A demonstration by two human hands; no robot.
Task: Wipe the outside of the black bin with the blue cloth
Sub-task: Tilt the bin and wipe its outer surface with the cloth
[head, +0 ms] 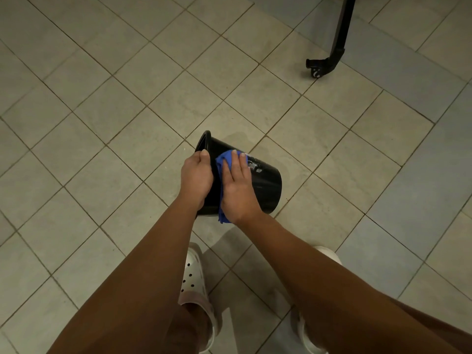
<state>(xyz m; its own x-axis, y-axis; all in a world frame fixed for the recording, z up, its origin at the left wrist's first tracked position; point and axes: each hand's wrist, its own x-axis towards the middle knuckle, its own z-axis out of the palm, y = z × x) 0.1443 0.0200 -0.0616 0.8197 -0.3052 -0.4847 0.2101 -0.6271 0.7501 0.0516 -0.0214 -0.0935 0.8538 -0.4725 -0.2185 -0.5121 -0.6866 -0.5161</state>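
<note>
Floor: square beige-grey tiles with dark grout lines running diagonally across my view, dim warm light, bluish cast toward the right edge. At upper right, well apart from the work, I see a black furniture leg ending in a small caster. Black bin: centre of view, just ahead of the person's feet, tipped on its side with the open mouth toward the upper left and the flat base toward the lower right. Glossy plastic, smooth tapering wall, rolled rim. White scuffed patches show on the upper wall just right of the cloth. I cannot tell whether the bin touches the floor or is held clear of it. Blue cloth: bunched against the outer wall near the rim end, one tail hanging below the wrist. Left hand: gripping the rim, thumb over the lip on top, fingers curled round the edge and out of sight. Right hand: laid palm-down on the cloth, fingers straight and slightly spread, pressing it to the wall. Both forearms reach down and forward. White perforated clogs on the feet below.
</note>
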